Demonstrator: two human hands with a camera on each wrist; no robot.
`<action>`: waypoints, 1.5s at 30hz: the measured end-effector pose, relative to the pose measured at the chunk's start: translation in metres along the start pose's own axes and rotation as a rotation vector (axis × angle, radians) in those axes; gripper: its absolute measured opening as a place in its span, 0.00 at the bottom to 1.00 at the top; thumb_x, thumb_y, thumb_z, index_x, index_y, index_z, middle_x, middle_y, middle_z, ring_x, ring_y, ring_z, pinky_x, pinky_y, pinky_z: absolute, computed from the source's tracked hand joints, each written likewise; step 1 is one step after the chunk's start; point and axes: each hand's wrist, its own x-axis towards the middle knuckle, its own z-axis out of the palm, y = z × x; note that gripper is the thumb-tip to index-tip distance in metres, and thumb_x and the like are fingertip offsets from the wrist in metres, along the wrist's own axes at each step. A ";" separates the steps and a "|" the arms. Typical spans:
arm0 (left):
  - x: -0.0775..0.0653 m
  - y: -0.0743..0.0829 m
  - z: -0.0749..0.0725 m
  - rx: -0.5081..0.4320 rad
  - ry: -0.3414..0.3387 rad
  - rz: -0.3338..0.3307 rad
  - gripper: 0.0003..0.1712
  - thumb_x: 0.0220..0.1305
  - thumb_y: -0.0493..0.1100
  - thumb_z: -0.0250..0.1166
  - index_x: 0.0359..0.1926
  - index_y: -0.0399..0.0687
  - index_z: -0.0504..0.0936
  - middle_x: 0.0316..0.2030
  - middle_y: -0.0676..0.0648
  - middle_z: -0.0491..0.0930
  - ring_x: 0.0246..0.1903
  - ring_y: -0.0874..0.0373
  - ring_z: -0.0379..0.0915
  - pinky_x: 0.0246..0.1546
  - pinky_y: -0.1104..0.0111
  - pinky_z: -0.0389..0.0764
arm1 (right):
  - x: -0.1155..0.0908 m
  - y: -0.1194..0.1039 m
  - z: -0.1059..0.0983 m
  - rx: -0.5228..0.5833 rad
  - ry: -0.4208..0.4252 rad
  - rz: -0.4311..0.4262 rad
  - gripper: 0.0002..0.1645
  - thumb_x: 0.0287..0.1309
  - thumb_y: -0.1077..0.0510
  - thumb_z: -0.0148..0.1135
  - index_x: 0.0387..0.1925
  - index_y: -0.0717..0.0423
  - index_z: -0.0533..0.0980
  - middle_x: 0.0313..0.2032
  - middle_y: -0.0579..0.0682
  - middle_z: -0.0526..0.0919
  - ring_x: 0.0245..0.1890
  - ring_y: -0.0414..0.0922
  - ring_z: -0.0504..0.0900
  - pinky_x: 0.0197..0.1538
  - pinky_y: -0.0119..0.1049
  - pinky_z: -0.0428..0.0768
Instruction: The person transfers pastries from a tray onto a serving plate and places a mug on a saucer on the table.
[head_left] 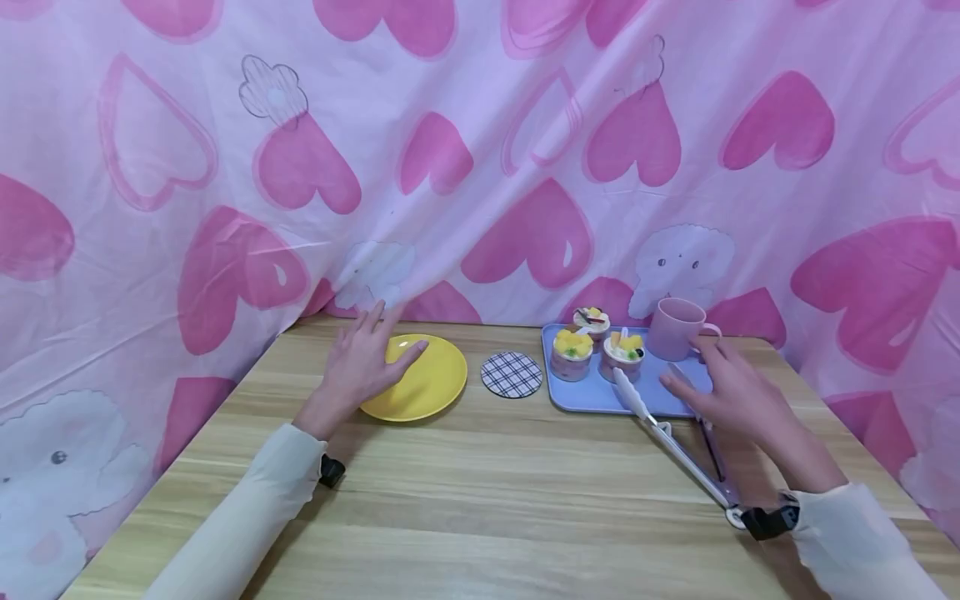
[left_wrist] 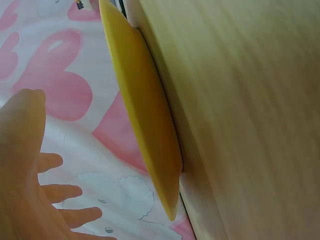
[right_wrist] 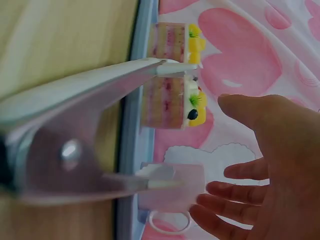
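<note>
My left hand (head_left: 362, 357), fingers straight and spread, hovers at the left side of a yellow plate (head_left: 423, 383); the left wrist view shows a gap between hand and plate (left_wrist: 145, 120). My right hand (head_left: 738, 392) holds nothing, its fingers extended above the right part of a blue tray (head_left: 585, 404). Its fingertips are near the handle of a pink mug (head_left: 675, 329); whether they touch cannot be told. Metal tongs (head_left: 686, 458) with pale tips lean over the tray's front edge, spread apart, partly below my right hand. Three cake cups with fruit (head_left: 572, 357) stand on the tray.
A round checked coaster (head_left: 512, 374) lies between plate and tray. The wooden table (head_left: 450, 508) ends at a pink heart-patterned cloth (head_left: 480, 150) hanging behind and at both sides.
</note>
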 end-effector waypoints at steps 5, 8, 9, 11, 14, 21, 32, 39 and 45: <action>-0.001 0.001 -0.001 0.006 0.002 0.004 0.51 0.73 0.77 0.55 0.86 0.59 0.58 0.82 0.33 0.60 0.78 0.25 0.61 0.75 0.27 0.62 | -0.009 0.005 0.003 0.007 -0.046 0.002 0.67 0.66 0.21 0.62 0.84 0.63 0.52 0.71 0.77 0.66 0.63 0.75 0.76 0.48 0.71 0.87; -0.002 0.000 -0.002 0.003 0.006 0.015 0.51 0.73 0.76 0.55 0.87 0.60 0.56 0.82 0.32 0.61 0.77 0.26 0.62 0.75 0.28 0.64 | -0.013 0.006 0.006 -0.002 -0.072 -0.004 0.66 0.66 0.22 0.63 0.81 0.68 0.57 0.62 0.76 0.74 0.56 0.69 0.81 0.44 0.61 0.91; -0.003 0.000 -0.003 0.001 0.007 0.020 0.51 0.74 0.76 0.56 0.87 0.61 0.56 0.82 0.31 0.61 0.77 0.26 0.62 0.75 0.28 0.65 | -0.014 0.006 0.007 0.000 -0.080 -0.003 0.66 0.66 0.22 0.63 0.80 0.69 0.57 0.61 0.75 0.75 0.55 0.68 0.81 0.43 0.60 0.91; -0.005 0.000 -0.004 -0.003 0.011 0.030 0.51 0.74 0.75 0.57 0.87 0.61 0.55 0.81 0.31 0.62 0.76 0.26 0.64 0.74 0.30 0.66 | -0.016 0.006 0.008 0.011 -0.092 -0.001 0.65 0.66 0.22 0.62 0.80 0.69 0.58 0.60 0.75 0.76 0.54 0.66 0.82 0.43 0.58 0.91; -0.008 -0.001 -0.005 -0.014 0.009 0.033 0.50 0.74 0.73 0.58 0.88 0.62 0.54 0.80 0.30 0.63 0.75 0.25 0.65 0.74 0.30 0.67 | -0.019 0.006 0.011 0.023 -0.099 0.004 0.66 0.66 0.21 0.60 0.80 0.69 0.58 0.59 0.74 0.75 0.52 0.64 0.81 0.42 0.58 0.91; -0.013 -0.004 -0.010 -0.035 -0.019 0.003 0.50 0.74 0.73 0.58 0.87 0.63 0.54 0.82 0.32 0.61 0.76 0.26 0.63 0.71 0.28 0.69 | -0.026 0.009 0.021 0.037 -0.133 0.001 0.70 0.61 0.19 0.64 0.76 0.74 0.59 0.64 0.78 0.72 0.52 0.66 0.81 0.46 0.61 0.91; -0.020 -0.014 -0.008 -0.076 -0.037 -0.009 0.47 0.77 0.70 0.58 0.85 0.52 0.61 0.80 0.33 0.64 0.75 0.28 0.67 0.70 0.31 0.73 | -0.034 0.014 0.029 0.040 -0.180 -0.002 0.74 0.57 0.19 0.69 0.71 0.81 0.58 0.60 0.80 0.73 0.47 0.59 0.79 0.50 0.60 0.89; -0.024 -0.023 -0.010 -0.130 -0.120 -0.081 0.46 0.80 0.66 0.56 0.81 0.37 0.63 0.75 0.28 0.70 0.72 0.27 0.70 0.71 0.34 0.73 | -0.035 0.014 0.031 0.022 -0.215 0.033 0.78 0.58 0.16 0.65 0.73 0.82 0.54 0.64 0.84 0.70 0.49 0.63 0.78 0.56 0.67 0.86; -0.025 -0.028 -0.007 -0.145 -0.171 -0.098 0.43 0.81 0.60 0.58 0.78 0.31 0.66 0.71 0.24 0.74 0.70 0.27 0.72 0.72 0.36 0.74 | -0.034 0.016 0.032 0.028 -0.202 0.048 0.77 0.58 0.17 0.65 0.72 0.82 0.54 0.58 0.79 0.75 0.46 0.59 0.78 0.48 0.56 0.89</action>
